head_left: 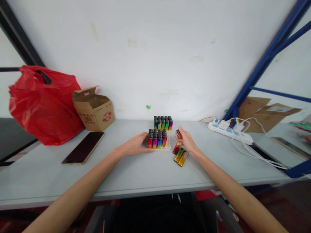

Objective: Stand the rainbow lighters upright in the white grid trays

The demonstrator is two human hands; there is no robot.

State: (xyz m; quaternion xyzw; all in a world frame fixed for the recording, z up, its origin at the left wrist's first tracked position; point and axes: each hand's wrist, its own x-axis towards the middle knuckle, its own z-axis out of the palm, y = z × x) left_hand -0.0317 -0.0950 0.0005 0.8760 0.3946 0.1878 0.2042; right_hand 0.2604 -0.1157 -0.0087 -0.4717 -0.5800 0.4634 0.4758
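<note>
Upright lighters with black tops and bright coloured bodies [155, 142] fill the left part of a white tray [167, 146] with round holes. My left hand [137, 144] is closed around the tray's left end, thumb at the front and fingers behind. To the right of the tray, my right hand [186, 140] pinches a lighter [179, 134], its dark end showing above the fingers. Below that hand several loose lighters [181, 157] lie on the table, red, green and gold. Behind the tray stands a second block of upright lighters [163, 123].
A phone [84, 148] lies on the grey table [136, 174] at left, before an open cardboard box [94, 110] and a red plastic bag [46, 103]. At right are a white power strip [230, 132] with cables and a blue metal frame [263, 64]. A white wall stands behind.
</note>
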